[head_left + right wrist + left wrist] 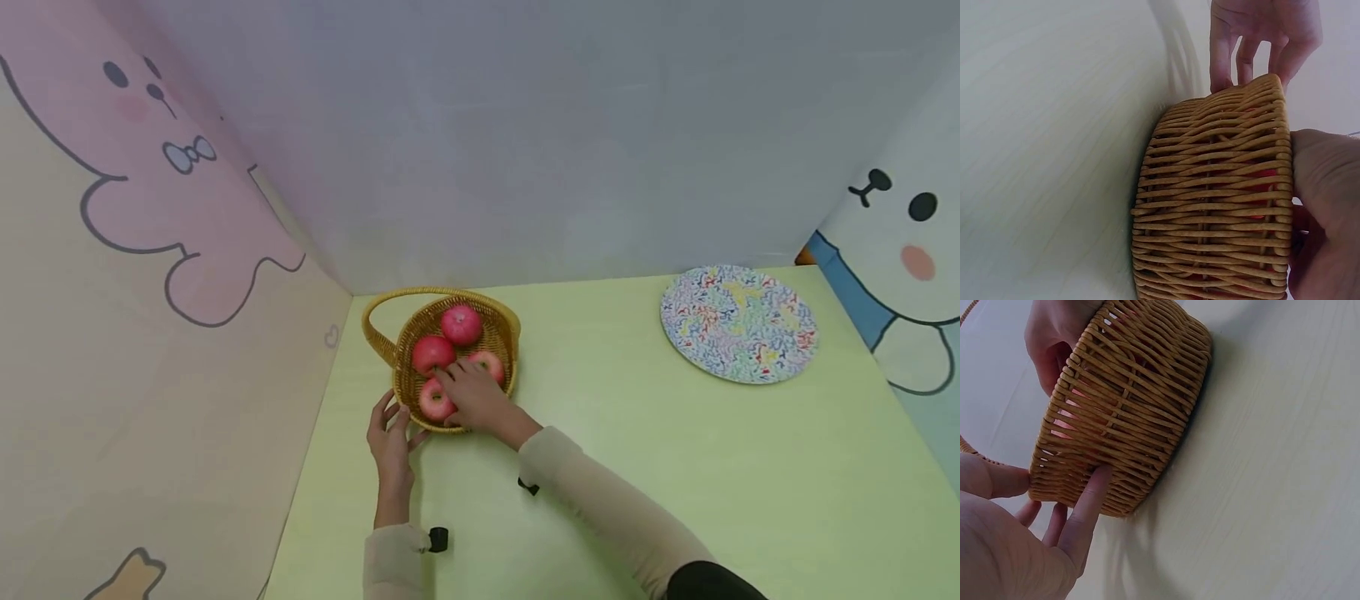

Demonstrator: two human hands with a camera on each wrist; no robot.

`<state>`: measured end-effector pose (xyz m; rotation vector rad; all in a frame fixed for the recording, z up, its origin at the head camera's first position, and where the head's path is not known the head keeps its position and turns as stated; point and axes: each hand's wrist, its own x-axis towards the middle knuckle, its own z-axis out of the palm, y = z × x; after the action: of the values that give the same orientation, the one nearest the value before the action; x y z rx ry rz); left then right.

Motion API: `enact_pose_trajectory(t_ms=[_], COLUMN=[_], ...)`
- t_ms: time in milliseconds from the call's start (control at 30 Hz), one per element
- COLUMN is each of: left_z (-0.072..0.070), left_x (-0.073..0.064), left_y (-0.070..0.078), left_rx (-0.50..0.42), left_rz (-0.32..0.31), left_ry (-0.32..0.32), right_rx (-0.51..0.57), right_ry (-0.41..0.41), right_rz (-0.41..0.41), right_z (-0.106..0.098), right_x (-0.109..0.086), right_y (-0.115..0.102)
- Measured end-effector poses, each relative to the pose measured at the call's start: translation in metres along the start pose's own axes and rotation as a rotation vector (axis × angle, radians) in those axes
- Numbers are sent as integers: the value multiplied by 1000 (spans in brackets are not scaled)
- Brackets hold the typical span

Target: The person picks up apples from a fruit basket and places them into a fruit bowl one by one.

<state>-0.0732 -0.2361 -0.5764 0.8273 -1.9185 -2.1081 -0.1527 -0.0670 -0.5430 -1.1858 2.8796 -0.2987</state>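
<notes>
A round-bottomed wicker basket (513,358) with a tall handle stands on the table at the left, with several red and pink apples in it. My right hand (480,402) reaches over the near rim, fingers and thumb curled about the nearest pink apple (435,402); its palm covers part of another apple (489,363). Two redder apples, one at the left (431,353) and one at the back (461,325), lie beyond the fingers. My left hand (392,446) touches the basket's near left side, its extended fingers (1088,503) resting against the outer weave.
At the back right of the pale green table (600,400) lies a round, multicoloured speckled board (738,325). A plain wall (525,167) rises behind the table. Walls with cartoon animals stand to the left (187,225) and right (907,275).
</notes>
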Motion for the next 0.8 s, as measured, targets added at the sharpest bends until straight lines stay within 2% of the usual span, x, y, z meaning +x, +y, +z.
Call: enact_pose_trajectory(t_ms=[167, 300, 400, 567, 667, 800], left_z=[-1, 0, 0, 0, 1, 2], left_x=[-2, -1, 0, 1, 0, 0], left_y=[-1, 0, 0, -1, -1, 0], left_rx=[4, 2, 1, -2, -4, -8], left_rz=[0, 5, 3, -4, 3, 13], left_ry=[-2, -5, -4, -1, 8, 5], right_rx=[16, 70, 155, 358, 480, 587], right_ry=[76, 115, 109, 93, 116, 153], right_rz=[-22, -27, 0, 79, 96, 100], right_z=[4, 3, 1, -7, -14, -21], right_x=[-4, -5, -7, -12, -16, -25], right_y=[0, 2, 2, 4, 6, 11])
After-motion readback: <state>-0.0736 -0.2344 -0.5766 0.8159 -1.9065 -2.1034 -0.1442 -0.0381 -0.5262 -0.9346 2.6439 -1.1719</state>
